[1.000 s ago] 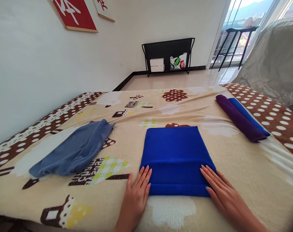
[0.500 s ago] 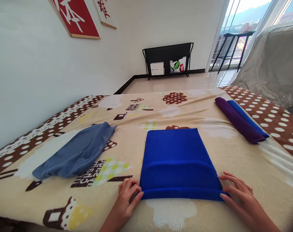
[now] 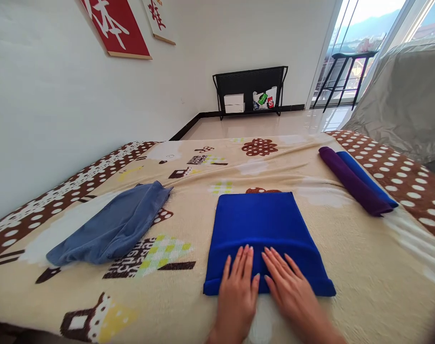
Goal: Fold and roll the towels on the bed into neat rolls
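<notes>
A blue towel [image 3: 255, 217] lies flat in front of me, its near edge turned over in a narrow roll. My left hand [image 3: 239, 286] rests on the near part of the towel, palm down, fingers stretched forward. Beside it my right hand [image 3: 291, 286] lies on the same part, fingers also extended and slightly spread. Both palms cover the middle of the rolled edge; its two ends show on either side. Neither hand grips anything.
On the left lies a loosely folded grey-blue towel [image 3: 113, 224]. Two rolled towels, one purple [image 3: 353, 181] and one blue [image 3: 368, 177], lie at the right. All rest on a patterned blanket [image 3: 189, 186]. A black rack [image 3: 249, 81] stands by the far wall.
Both hands have left the ends of the towel's rolled edge and come together at its middle. Their fingers have gone from pinching to lying flat on the cloth.
</notes>
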Tool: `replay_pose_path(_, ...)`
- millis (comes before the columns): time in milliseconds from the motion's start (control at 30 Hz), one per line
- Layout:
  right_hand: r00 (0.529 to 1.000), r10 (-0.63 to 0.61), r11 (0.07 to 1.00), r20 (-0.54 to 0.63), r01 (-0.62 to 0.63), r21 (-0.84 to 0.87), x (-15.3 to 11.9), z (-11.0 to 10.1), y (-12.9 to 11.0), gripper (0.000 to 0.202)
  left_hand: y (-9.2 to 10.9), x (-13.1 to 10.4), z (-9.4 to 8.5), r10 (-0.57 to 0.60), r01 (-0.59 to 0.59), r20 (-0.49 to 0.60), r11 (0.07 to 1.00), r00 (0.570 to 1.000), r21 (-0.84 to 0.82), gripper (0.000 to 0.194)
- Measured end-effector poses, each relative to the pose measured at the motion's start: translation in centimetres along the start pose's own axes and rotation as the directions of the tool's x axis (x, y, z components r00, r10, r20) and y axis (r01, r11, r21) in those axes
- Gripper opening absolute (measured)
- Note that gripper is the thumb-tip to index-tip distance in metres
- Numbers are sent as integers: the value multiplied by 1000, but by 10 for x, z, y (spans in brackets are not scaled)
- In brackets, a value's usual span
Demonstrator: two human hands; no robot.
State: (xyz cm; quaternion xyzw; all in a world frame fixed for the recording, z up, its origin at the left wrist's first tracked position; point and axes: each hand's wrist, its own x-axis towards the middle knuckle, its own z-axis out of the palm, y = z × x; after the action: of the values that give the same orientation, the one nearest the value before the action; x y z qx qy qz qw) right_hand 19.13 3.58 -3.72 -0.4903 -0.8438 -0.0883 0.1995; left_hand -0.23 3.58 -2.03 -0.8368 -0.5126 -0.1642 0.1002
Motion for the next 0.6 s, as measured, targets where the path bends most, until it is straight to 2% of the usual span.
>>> replay_pose_path(67,994,106,991,0,-106,-79,-15,-1,28,60,-31,-9,-5,-60,55,67,996,996,63,58)
replay_pose_path(133,984,178,977,-4,-177,-123,-33,-5,56,61,-62,-21,-10,-134,126,69,986,989,112,57)
replay_pose_path(200,980,200,971,-4,-198,-136,-46,-9,71,61,-79,-30,-13,-174,166,38,975,984,148,55)
replay_pose_path(333,967,224,954,-119,-243,-178,-58,-17,71,61,-78,-38,-15,-192,208,-104,960,976,188,51)
replay_pose_path(400,964,185,955,-193,-223,-196,-70,-20,71,60,-74,-42,-19,-153,188,-193,966,969,178,44)
replay_pose_path(467,974,92,975,-206,-130,-178,-86,-21,78,59,-74,-47,-25,-51,77,-215,990,975,114,36)
replay_pose_path(533,987,-6,991,-163,-16,-130,-102,-23,89,59,-77,-50,-34,80,-78,-171,997,982,20,39)
replay_pose_path(600,994,-56,994,-91,47,-95,-112,-25,98,55,-79,-51,-44,154,-163,-141,985,978,-54,41)
